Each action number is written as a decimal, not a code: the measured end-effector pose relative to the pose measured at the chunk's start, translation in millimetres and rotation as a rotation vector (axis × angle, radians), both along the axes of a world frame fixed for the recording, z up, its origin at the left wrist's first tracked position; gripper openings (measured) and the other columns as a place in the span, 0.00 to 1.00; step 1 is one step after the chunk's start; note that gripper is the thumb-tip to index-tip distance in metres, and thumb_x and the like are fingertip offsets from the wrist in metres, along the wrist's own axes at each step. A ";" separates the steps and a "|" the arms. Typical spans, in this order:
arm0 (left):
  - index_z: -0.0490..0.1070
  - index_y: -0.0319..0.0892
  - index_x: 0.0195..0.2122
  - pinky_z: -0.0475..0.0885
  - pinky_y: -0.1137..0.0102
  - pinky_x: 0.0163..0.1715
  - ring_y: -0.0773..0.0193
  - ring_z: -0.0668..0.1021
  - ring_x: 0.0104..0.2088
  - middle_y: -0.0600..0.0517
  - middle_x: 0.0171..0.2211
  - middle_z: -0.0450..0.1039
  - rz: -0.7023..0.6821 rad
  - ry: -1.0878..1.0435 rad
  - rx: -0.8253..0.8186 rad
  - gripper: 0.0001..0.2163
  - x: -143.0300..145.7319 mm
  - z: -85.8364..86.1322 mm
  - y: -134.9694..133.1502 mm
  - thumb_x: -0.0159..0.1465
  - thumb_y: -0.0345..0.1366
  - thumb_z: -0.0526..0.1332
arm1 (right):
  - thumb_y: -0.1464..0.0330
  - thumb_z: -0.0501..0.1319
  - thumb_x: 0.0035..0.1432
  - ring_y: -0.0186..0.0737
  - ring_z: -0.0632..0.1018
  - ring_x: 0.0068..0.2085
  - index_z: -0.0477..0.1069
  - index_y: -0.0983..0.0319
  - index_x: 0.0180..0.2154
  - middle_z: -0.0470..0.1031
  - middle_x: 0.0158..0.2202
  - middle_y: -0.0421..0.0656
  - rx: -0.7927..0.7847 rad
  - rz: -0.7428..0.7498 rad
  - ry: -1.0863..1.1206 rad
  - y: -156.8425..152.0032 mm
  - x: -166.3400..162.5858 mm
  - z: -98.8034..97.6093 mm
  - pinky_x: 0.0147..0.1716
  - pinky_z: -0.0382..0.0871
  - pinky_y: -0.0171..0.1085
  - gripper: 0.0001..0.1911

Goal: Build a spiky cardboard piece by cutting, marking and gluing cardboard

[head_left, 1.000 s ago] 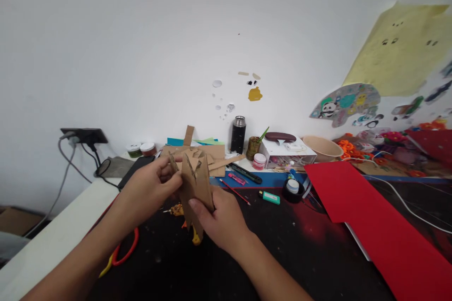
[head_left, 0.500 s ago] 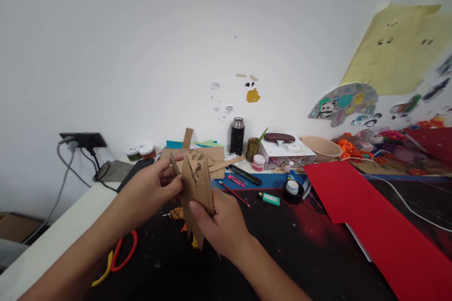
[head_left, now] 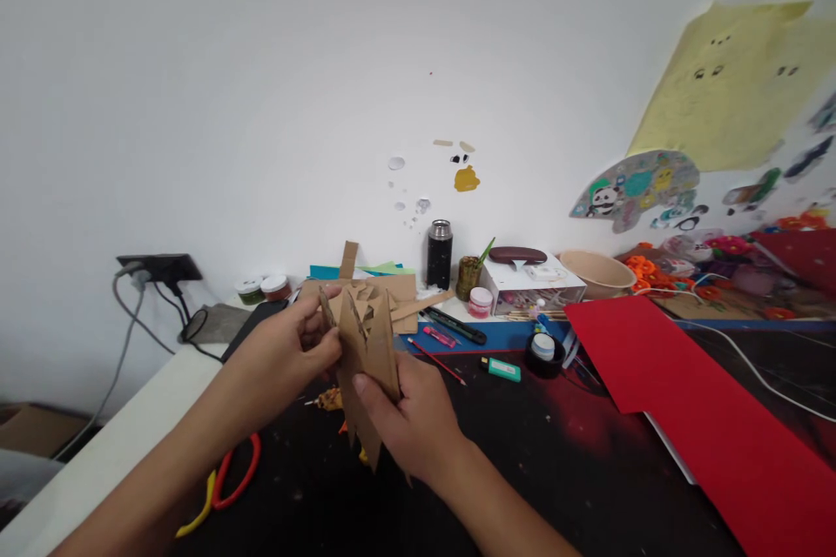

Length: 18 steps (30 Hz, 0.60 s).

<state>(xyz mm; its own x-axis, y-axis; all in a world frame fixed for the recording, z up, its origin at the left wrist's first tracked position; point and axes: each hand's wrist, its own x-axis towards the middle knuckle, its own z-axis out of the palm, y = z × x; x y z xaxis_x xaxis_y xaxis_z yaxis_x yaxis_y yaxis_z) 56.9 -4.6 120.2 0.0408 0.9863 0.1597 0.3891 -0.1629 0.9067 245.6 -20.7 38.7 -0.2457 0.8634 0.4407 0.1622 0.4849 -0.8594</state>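
Note:
Both hands hold a brown cardboard piece (head_left: 363,365) with jagged, cut points at its top and bottom, raised above the dark tabletop. My right hand (head_left: 418,413) grips its right side, thumb across the front face and fingers behind. On the upper left edge, my left hand (head_left: 293,344) pinches a narrow pointed part between thumb and fingers. Flat cardboard scraps (head_left: 401,287) lie behind it by the wall. Below the hands, a small orange-brown item (head_left: 330,399) is partly hidden. Scissors with red and yellow handles (head_left: 239,479) lie at the lower left, their blades hidden by my left arm.
Along the wall stand a black flask (head_left: 440,257), a white box (head_left: 535,283) and a beige bowl (head_left: 597,274). A red pencil (head_left: 437,361), a green cutter knife (head_left: 457,326) and a teal item (head_left: 502,368) lie nearer. Red card (head_left: 705,400) covers the right side.
The view has shifted slightly. Both hands keep the same grip on the cardboard, whose upper points have turned a little.

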 end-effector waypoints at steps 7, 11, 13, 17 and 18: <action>0.79 0.44 0.48 0.68 0.68 0.21 0.59 0.74 0.18 0.57 0.17 0.72 -0.108 0.048 -0.062 0.24 -1.1 9.4 2.9 0.59 0.56 0.70 | 0.55 0.64 0.70 0.51 0.83 0.43 0.83 0.60 0.47 0.85 0.43 0.46 -0.122 0.089 0.269 6.4 5.5 3.2 0.44 0.76 0.43 0.17; 0.75 0.45 0.32 0.61 0.73 0.17 0.65 0.71 0.16 0.58 0.16 0.69 -0.180 -0.017 -0.212 0.22 -6.6 -10.6 -3.2 0.60 0.61 0.70 | 0.50 0.67 0.67 0.55 0.84 0.51 0.81 0.60 0.52 0.86 0.48 0.47 -0.237 0.142 0.420 10.3 7.9 2.2 0.50 0.78 0.46 0.22; 0.74 0.45 0.31 0.60 0.74 0.16 0.67 0.70 0.15 0.59 0.17 0.68 -0.229 -0.096 -0.265 0.24 -8.2 -24.9 -7.8 0.58 0.63 0.72 | 0.49 0.68 0.65 0.55 0.84 0.51 0.81 0.60 0.51 0.86 0.48 0.47 -0.272 0.149 0.455 12.0 8.5 1.5 0.50 0.78 0.46 0.24; 0.76 0.43 0.32 0.66 0.75 0.17 0.68 0.74 0.18 0.57 0.21 0.71 -0.321 -0.140 -0.322 0.26 -8.4 -51.6 -16.5 0.59 0.64 0.72 | 0.45 0.69 0.63 0.55 0.85 0.49 0.82 0.61 0.47 0.86 0.45 0.48 -0.279 0.145 0.464 15.9 9.1 -0.6 0.49 0.79 0.47 0.27; 0.77 0.42 0.34 0.66 0.75 0.17 0.67 0.74 0.19 0.57 0.22 0.72 -0.329 -0.148 -0.331 0.26 -8.1 -57.0 -18.1 0.59 0.64 0.72 | 0.44 0.69 0.62 0.56 0.85 0.49 0.82 0.62 0.47 0.86 0.45 0.48 -0.281 0.144 0.463 16.8 9.0 -1.5 0.49 0.79 0.47 0.27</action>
